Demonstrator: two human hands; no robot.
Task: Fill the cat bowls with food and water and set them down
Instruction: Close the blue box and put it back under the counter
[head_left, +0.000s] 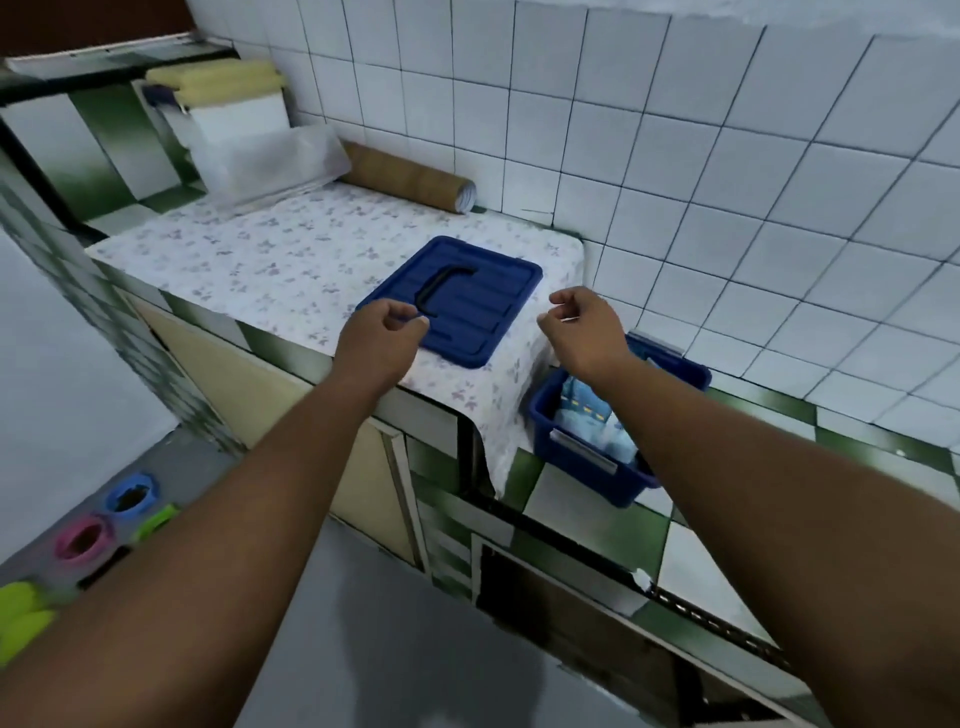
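A blue lid (467, 296) with a black handle lies flat on the floral-covered counter (270, 260). To its right and lower, an open blue storage box (587, 457) holds light blue packets. My left hand (382, 338) hovers at the lid's near left edge with loosely curled fingers and holds nothing. Above the box's far end, my right hand (584, 325) is also loosely curled and empty. On the floor at the lower left stand a blue bowl (131, 496), a pink bowl (83, 540) and a green bowl (156, 519).
A cardboard tube (410, 182) lies against the tiled wall behind the counter. A white bag (270, 161) and a white box topped with yellow cloths (218, 83) stand at the back left. Something yellow-green (21, 618) sits at the bottom left edge.
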